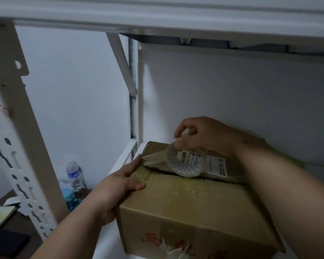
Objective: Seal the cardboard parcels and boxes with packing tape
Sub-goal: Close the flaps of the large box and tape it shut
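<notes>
A cardboard box (195, 206) sits on a white shelf (120, 161) at about 5 o'clock in the view, its top flaps meeting along a ragged seam that still gapes slightly. The left hand (118, 186) clamps the box's left edge: thumb laid on the top, fingers curled down the side, forefinger pressing the tape's free end (150, 158) against the far-left corner. The right hand (200, 135), at 3 o'clock, pinches a clear tape roll (185, 161) by its upper rim, thumb and fingers closed on it, the roll tilted over the seam with a short stretch of tape drawn taut leftward to the corner. A white shipping label (215, 165) lies on the far flap, partly hidden behind the roll.

Red print (168, 243) marks the box's near face. A white beam (157, 17) crosses overhead at 12 o'clock, close above the working space. A slotted upright (17, 146) stands at 9 o'clock. Behind it, at 8 o'clock, a water bottle (75, 176) and a blue-capped container (68, 195) stand on a dark table (17, 225).
</notes>
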{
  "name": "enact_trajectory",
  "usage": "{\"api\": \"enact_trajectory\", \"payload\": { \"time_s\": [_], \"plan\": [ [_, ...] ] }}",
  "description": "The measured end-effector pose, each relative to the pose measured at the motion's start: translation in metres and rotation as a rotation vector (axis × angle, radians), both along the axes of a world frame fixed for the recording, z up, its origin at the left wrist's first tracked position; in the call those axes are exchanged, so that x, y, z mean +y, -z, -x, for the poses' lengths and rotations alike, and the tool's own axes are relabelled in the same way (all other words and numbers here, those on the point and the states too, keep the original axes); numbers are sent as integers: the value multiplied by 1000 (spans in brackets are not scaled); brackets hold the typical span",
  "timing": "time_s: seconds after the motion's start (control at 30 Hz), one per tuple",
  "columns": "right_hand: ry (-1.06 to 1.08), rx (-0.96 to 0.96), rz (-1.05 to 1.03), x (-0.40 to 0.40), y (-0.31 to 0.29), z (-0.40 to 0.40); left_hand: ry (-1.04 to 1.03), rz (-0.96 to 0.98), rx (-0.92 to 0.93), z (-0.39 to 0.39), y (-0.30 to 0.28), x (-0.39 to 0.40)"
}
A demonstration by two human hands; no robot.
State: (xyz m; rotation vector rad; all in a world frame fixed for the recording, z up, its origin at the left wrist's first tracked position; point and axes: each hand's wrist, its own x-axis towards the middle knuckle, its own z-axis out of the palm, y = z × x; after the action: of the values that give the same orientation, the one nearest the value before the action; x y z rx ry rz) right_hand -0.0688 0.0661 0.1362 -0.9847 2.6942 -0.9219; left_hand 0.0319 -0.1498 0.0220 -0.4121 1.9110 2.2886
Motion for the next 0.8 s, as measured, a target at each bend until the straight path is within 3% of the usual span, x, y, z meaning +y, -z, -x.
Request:
{"api": "enact_trajectory", "payload": {
  "time_s": [0.2,0.3,0.37,0.43,0.53,0.67,0.8],
  "plan": [
    [-11,30,-226,15,-7,-11,66,129,-37,-1,-5,-2],
    [-5,71,-294,8,-3,-13,116,557,23,3,-22,-4],
    [8,64,-296,7,3,-14,112,879,158,8,-34,1],
    [27,72,-257,8,9,-15,169,1077,278,15,-37,10],
    [65,96,-162,15,16,-15,397,1314,303,23,-24,18],
    [198,-47,71,34,31,-18,444,1356,257,25,-20,14],
    [231,-35,23,38,43,-27,461,1363,250,27,-19,13]
  ]
}}
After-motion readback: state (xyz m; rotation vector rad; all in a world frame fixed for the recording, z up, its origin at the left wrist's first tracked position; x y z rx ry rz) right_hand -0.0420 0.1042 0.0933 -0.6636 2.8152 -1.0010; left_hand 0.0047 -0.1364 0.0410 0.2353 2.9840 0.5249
